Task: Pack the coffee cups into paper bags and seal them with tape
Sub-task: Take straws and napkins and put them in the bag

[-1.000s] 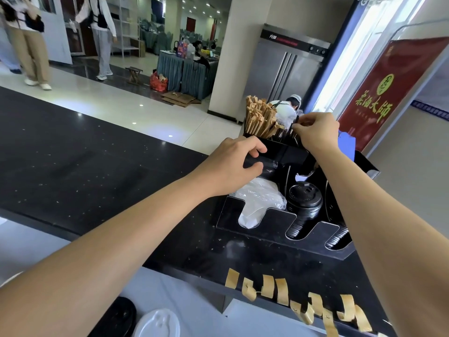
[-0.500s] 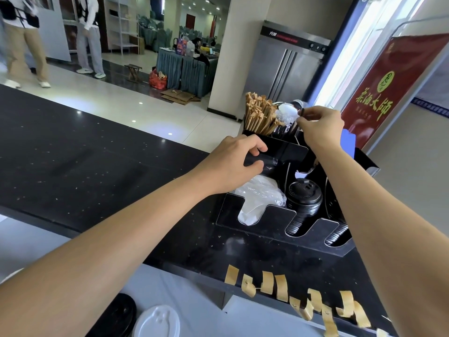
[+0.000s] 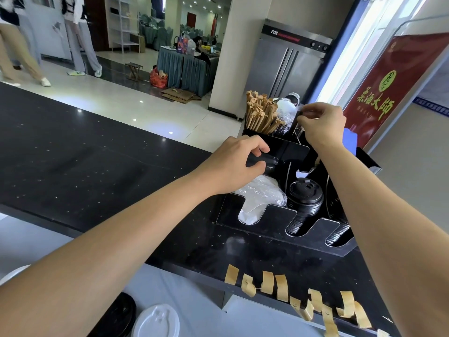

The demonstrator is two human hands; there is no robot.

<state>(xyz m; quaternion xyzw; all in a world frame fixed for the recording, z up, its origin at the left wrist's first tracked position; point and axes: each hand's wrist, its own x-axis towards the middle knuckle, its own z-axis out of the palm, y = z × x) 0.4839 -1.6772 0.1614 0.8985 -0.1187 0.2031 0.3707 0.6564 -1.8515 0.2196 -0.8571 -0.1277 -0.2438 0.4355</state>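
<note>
From the head view, your left hand (image 3: pixel 239 161) has its fingers and thumb curled over the near-left rim of the black acrylic counter organiser (image 3: pixel 279 215), steadying it on the black speckled stone counter (image 3: pixel 97 161). Your right hand (image 3: pixel 320 125) is farther and to the right, fingertips pinching a thin clear-wrapped item at the organiser's far compartments, just beside the bundle of brown paper-wrapped sticks (image 3: pixel 261 113); what it pinches is too small to name. The item's long axis looks upright, so I judge the coming pull goes straight up, and the right hand is the nearer one for it. No paper bags show here; the only cup parts are the stacked black plastic cup lids (image 3: pixel 305 198) in the near slots and a white lid (image 3: pixel 158 321) at the near edge. The strips of tan paper tape (image 3: pixel 281 288) hang along the counter's near edge. On the right, the red banner (image 3: pixel 388 93) carries green-and-yellow Chinese characters.
</note>
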